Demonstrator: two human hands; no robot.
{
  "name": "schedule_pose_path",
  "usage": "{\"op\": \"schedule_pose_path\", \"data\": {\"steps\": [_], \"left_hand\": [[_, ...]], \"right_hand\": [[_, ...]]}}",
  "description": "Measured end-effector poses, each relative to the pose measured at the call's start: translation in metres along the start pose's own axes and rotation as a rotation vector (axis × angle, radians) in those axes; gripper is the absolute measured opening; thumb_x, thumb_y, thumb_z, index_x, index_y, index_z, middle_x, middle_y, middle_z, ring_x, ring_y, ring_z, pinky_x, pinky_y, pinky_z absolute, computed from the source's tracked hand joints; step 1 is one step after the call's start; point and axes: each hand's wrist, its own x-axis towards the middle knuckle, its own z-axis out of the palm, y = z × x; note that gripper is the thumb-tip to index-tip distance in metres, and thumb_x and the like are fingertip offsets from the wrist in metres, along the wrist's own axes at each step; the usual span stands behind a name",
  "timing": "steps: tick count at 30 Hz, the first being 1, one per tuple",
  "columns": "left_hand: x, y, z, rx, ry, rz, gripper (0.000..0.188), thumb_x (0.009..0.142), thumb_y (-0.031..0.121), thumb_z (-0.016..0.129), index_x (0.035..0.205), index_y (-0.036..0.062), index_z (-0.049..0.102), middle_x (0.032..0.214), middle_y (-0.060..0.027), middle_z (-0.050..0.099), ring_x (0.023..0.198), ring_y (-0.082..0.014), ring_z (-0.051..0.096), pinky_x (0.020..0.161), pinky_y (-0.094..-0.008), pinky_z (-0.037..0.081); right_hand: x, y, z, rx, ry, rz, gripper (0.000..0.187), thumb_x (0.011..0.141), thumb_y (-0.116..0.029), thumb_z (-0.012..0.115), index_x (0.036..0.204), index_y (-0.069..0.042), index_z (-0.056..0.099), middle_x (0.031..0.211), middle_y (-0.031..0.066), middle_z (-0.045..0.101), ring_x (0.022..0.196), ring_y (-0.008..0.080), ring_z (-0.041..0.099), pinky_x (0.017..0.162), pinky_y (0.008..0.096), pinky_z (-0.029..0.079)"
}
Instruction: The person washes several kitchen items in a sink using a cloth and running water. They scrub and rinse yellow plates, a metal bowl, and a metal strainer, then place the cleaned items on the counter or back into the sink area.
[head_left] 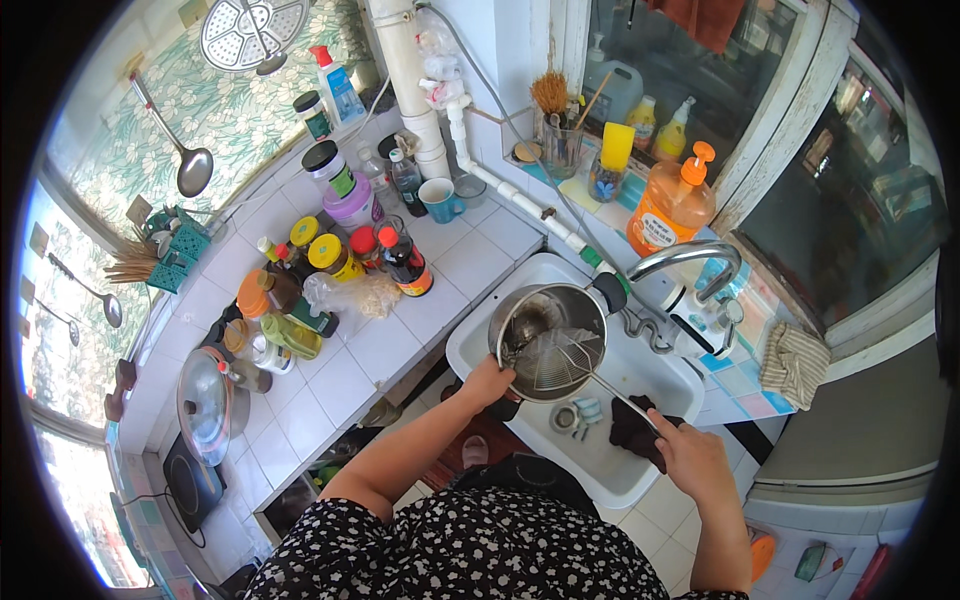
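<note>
Over the white sink (672, 375), my left hand (487, 385) is closed on the near side of a steel pot (503, 312), by its dark handle. A second dark handle (611, 290) sticks out on the pot's far right side. My right hand (688, 452) is wrapped round the long handle of a wire skimmer (560, 362), whose round mesh head lies inside the pot, slanting. The pot's inner wall looks brownish and stained. In the basin beneath are a dark cloth (636, 432) and a drain fitting (566, 418) with small pale pieces beside it.
A curved faucet (685, 252) rises behind the sink, near an orange pump bottle (672, 205) and a folded striped cloth (795, 362). The tiled counter (425, 335) at left carries several sauce bottles, jars, a blue mug (441, 200) and a glass lid (205, 405).
</note>
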Motion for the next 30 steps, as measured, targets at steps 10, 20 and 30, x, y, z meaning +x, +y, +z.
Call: {"op": "schedule_pose_path", "data": {"steps": [10,20,30], "left_hand": [[-0.013,0.05,-0.003,0.414,0.121,-0.031,0.045,0.077,0.027,0.052,0.1,-0.0103,0.045,0.088,-0.0283,0.061,0.087,-0.041,0.059,0.077,-0.0444,0.046],[-0.005,0.039,-0.011,0.543,0.098,-0.008,0.047,0.077,0.029,0.054,0.103,-0.0091,0.044,0.091,-0.0275,0.061,0.087,-0.0413,0.059,0.077,-0.0449,0.046],[-0.006,0.04,-0.051,0.489,0.303,0.002,0.046,0.08,0.026,0.049,0.107,-0.01,0.042,0.091,-0.0293,0.06,0.088,-0.043,0.058,0.078,-0.0462,0.045]], "right_hand": [[0.007,-0.015,0.002,-0.131,-0.045,-0.016,0.04,0.086,-0.02,0.051,0.126,-0.017,0.048,0.064,0.007,0.055,0.059,0.025,0.058,0.053,0.0359,0.043],[0.032,-0.007,-0.027,0.077,-0.335,0.051,0.041,0.089,-0.024,0.046,0.13,-0.017,0.043,0.074,0.0137,0.062,0.069,0.0286,0.06,0.067,0.0387,0.045],[-0.057,0.021,0.051,1.362,-0.27,0.476,0.044,0.094,-0.021,0.039,0.136,-0.009,0.033,0.06,0.0,0.043,0.042,0.0085,0.036,0.039,0.0218,0.031]]}}
